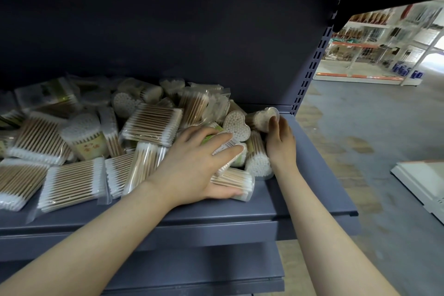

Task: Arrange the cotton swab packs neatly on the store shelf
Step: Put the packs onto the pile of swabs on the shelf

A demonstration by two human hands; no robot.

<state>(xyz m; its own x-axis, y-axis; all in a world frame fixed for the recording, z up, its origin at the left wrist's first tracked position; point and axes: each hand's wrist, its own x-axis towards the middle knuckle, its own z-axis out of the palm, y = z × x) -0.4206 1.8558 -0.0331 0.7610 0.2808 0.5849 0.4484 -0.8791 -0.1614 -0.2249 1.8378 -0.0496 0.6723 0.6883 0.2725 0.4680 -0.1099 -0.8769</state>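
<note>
Several cotton swab packs lie in a loose heap across a dark grey store shelf. My left hand lies over the right end of the heap, fingers spread across a pack with a barcode label and thumb against a clear tub of wooden swabs. My right hand reaches to the shelf's far right and holds a heart-shaped tub lying on its side there. Another heart-shaped tub stands just left of it, swab tips showing.
The shelf's back panel and a slotted upright close the back and right. A lower shelf juts out beneath. To the right are the concrete floor, a white flat panel and distant store racks.
</note>
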